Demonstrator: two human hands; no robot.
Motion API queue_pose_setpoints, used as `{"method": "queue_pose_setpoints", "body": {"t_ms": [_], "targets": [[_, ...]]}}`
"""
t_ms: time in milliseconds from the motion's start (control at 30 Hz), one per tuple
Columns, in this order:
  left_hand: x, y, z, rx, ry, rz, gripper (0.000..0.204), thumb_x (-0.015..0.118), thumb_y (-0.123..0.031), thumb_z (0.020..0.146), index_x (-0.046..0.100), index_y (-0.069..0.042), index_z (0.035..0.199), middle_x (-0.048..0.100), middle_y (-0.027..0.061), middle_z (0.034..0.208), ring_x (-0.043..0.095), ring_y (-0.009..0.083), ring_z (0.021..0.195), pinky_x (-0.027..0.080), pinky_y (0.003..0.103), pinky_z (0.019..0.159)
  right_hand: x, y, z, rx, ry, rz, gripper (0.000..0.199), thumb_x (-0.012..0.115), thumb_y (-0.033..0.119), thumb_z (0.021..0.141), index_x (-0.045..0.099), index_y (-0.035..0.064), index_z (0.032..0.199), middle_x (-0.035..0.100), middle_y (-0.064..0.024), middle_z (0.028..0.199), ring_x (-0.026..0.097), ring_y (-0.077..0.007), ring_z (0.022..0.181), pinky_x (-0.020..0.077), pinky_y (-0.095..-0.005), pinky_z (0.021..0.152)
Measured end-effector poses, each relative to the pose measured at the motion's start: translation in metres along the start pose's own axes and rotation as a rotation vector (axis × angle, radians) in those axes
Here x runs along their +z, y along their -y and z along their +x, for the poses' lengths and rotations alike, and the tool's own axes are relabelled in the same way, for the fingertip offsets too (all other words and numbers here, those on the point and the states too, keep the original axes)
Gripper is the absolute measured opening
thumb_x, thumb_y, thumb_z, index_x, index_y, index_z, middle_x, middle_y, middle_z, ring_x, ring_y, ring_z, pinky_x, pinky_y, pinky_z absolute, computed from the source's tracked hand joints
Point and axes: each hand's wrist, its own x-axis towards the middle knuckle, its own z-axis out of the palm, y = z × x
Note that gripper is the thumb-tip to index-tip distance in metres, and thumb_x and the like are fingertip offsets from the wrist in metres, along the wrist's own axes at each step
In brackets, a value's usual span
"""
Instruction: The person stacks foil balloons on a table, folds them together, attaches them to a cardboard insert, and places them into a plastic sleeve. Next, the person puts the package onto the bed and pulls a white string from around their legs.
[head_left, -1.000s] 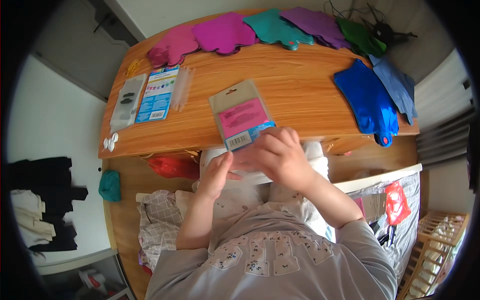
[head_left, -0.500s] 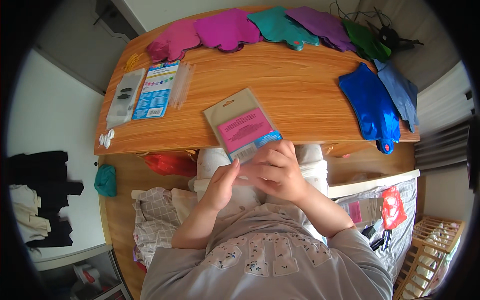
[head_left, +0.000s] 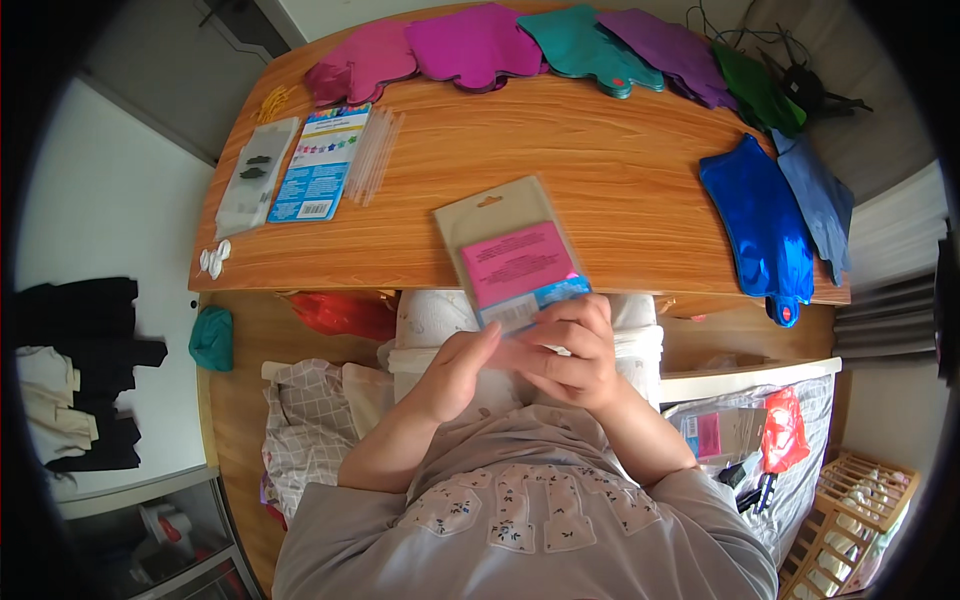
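**Packet held at table edge**

Right hand (head_left: 570,350) clamped on lower end of flat packet (head_left: 510,255), fingers curled over its bottom corner. Left hand (head_left: 455,370) just beside, fingertips at same end; grip there cannot be told. Packet tilted, upper part over wooden table (head_left: 620,170). Blue balloon (head_left: 762,225) at right, blue card (head_left: 322,165) far left.

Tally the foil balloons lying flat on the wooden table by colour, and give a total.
Pink or magenta: 2
Teal: 1
Purple: 1
Green: 1
Blue: 2
Total: 7
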Motion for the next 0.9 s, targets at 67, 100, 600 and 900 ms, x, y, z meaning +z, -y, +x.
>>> {"method": "queue_pose_setpoints", "body": {"t_ms": [67, 100, 600, 900], "targets": [[0.003, -0.004, 0.000, 0.017, 0.058, 0.035, 0.056, 0.031, -0.035, 0.111, 0.067, 0.007, 0.120, 0.069, 0.0104, 0.119, 0.061, 0.0152, 0.112, 0.041, 0.031, 0.103, 0.001, 0.000, -0.004, -0.014, -0.019, -0.035, 0.027, 0.081, 0.024, 0.064, 0.081, 0.0218, 0.092, 0.064, 0.0078, 0.093, 0.059, -0.0157, 0.089, 0.0381, -0.0337, 0.081], [0.001, -0.003, 0.001, 0.000, 0.064, 0.048, 0.055, 0.032, -0.034, 0.111, 0.068, 0.007, 0.118, 0.069, 0.0091, 0.117, 0.061, 0.0144, 0.111, 0.043, 0.031, 0.101, 0.000, 0.002, -0.005, -0.008, -0.010, -0.059, 0.029, 0.080, 0.024, 0.065, 0.080, 0.0226, 0.094, 0.065, 0.0078, 0.095, 0.059, -0.0155, 0.089, 0.0383, -0.0330, 0.080], [0.007, 0.016, 0.014, -0.011, -0.065, 0.021, 0.059, 0.041, -0.043, 0.108, 0.068, 0.007, 0.091, 0.070, 0.0142, 0.088, 0.064, 0.0173, 0.093, 0.049, 0.032, 0.088, -0.011, 0.011, -0.006, -0.106, 0.110, -0.190, 0.035, 0.083, 0.013, 0.064, 0.074, 0.0139, 0.097, 0.066, 0.0001, 0.097, 0.063, -0.0219, 0.089, 0.0440, -0.0374, 0.077], [0.006, 0.019, 0.011, 0.022, -0.003, 0.150, 0.049, 0.043, -0.033, 0.107, 0.066, 0.007, 0.095, 0.071, 0.0168, 0.090, 0.065, 0.0213, 0.086, 0.050, 0.035, 0.083, -0.008, 0.010, -0.015, -0.165, 0.132, -0.193, 0.026, 0.080, 0.014, 0.071, 0.073, 0.0137, 0.096, 0.066, 0.0010, 0.105, 0.062, -0.0209, 0.099, 0.0452, -0.0377, 0.079]]}}
